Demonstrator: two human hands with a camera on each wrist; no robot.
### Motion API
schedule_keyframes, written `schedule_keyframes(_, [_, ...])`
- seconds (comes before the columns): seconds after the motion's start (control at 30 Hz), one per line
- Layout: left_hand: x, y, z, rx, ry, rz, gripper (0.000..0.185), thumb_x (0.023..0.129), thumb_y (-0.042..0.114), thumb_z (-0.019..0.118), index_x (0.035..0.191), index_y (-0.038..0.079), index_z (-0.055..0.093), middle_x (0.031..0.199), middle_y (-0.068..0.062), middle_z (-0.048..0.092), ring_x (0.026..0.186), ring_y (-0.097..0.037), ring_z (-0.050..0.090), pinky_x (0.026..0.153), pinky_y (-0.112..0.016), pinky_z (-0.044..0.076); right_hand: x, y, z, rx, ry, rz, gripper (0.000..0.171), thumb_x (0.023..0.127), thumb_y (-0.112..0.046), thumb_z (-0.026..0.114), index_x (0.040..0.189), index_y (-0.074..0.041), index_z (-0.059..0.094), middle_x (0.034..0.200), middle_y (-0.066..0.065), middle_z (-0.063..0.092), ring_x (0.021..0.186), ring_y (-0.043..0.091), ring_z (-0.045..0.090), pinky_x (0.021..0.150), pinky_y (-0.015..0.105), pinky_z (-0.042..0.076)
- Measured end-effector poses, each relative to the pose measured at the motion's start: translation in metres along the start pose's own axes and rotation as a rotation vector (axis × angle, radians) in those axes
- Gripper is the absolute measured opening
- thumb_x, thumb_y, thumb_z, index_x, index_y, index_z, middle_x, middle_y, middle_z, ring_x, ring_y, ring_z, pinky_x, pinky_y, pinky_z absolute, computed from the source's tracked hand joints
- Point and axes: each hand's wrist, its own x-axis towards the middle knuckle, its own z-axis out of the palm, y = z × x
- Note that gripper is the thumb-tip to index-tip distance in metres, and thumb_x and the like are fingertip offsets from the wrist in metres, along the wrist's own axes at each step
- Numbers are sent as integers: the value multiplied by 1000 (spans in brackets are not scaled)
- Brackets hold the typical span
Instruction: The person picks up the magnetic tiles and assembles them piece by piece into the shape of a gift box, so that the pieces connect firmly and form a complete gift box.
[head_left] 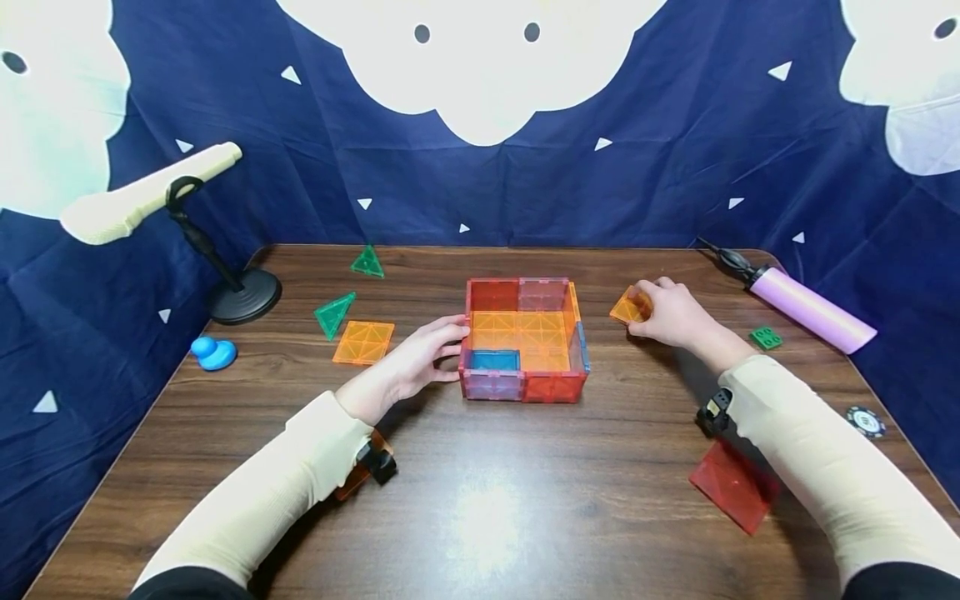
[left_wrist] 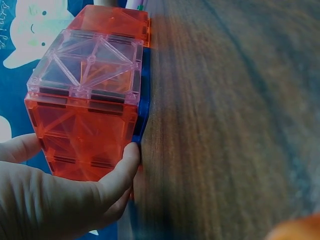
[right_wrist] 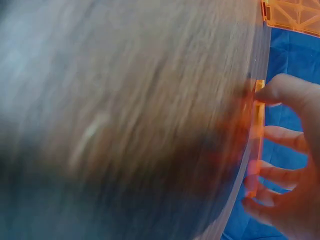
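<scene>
The tile box (head_left: 523, 342) stands at the middle of the table (head_left: 480, 500), somewhat toward the far edge. Its walls are upright red, pink and orange squares; the floor is orange with one blue tile at the near left corner.

The left hand (head_left: 416, 362) rests against the box's left wall. The left wrist view shows the thumb (left_wrist: 120, 172) pressed on the lower edge of a red wall tile, fingers wrapped on the other side: grasping the box.

The right hand (head_left: 671, 312) lies to the right of the box, well apart from it. It pinches a small orange tile (head_left: 628, 307) that lies flat on the table; in the right wrist view the fingers (right_wrist: 285, 90) curl over the tile's edge.

Toward the left edge lie an orange square (head_left: 363, 342) and two green triangles (head_left: 333, 312). A red square (head_left: 733, 485) lies near the right corner, partly under the right sleeve.
</scene>
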Motion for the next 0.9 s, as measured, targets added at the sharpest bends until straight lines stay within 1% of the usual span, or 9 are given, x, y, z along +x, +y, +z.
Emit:
schedule_keyframes(0.1, [0, -1, 0, -6, 7, -3, 63, 105, 28, 50, 161, 11, 27, 152, -21, 41, 137, -35, 39, 108, -60, 39, 3, -3, 1, 53, 48, 1, 54, 80, -25, 77, 124, -1, 59, 116, 29, 55, 106, 49, 52, 91, 62, 43])
schedule_keyframes(0.23, [0, -2, 0, -22, 13, -5, 64, 103, 27, 52, 161, 11, 28, 151, -20, 42, 135, -34, 39, 108, -60, 38, 10, -11, 0, 152, 118, -19, 52, 84, -24, 75, 128, -2, 59, 118, 26, 56, 106, 41, 53, 92, 58, 44])
schedule_keyframes(0.37, [1, -2, 1, -23, 10, -3, 67, 100, 23, 56, 161, 12, 28, 151, -20, 42, 135, -34, 39, 109, -61, 36, 17, -25, -5, 252, 182, -56, 48, 88, -21, 74, 129, -1, 59, 124, 25, 57, 109, 39, 54, 95, 57, 42])
schedule_keyframes(0.47, [0, -2, 1, -17, 6, 2, 69, 99, 20, 56, 161, 11, 26, 151, -21, 42, 136, -35, 39, 110, -61, 36, 22, -41, -10, 288, 201, -103, 46, 89, -22, 75, 129, -3, 60, 127, 23, 59, 112, 38, 54, 95, 56, 42])
schedule_keyframes(0.57, [-1, -2, 1, -17, 10, 5, 69, 99, 19, 56, 161, 10, 26, 151, -21, 41, 137, -35, 38, 110, -61, 35, 28, -61, -16, 299, 192, -176, 47, 88, -23, 78, 128, -6, 62, 128, 19, 61, 112, 35, 54, 95, 53, 41])
schedule_keyframes(0.73, [-1, -2, 2, -16, 23, 8, 69, 99, 20, 54, 161, 10, 26, 151, -22, 40, 135, -34, 39, 110, -61, 35, 37, -97, -23, 280, 146, -345, 48, 84, -22, 80, 126, -7, 65, 128, 15, 62, 115, 34, 52, 99, 51, 40])
schedule_keyframes(0.8, [-1, -1, 3, -21, 27, 4, 69, 99, 21, 53, 161, 11, 27, 151, -22, 41, 135, -34, 39, 110, -61, 35, 40, -110, -23, 269, 118, -412, 48, 83, -22, 80, 126, -6, 65, 128, 15, 63, 116, 33, 52, 100, 50, 40])
schedule_keyframes(0.9, [-1, -1, 4, -25, 29, 1, 69, 99, 21, 53, 161, 10, 27, 151, -22, 41, 135, -33, 39, 110, -61, 35, 45, -128, -20, 242, 52, -463, 49, 83, -25, 79, 127, -7, 65, 130, 12, 62, 121, 31, 51, 104, 48, 39])
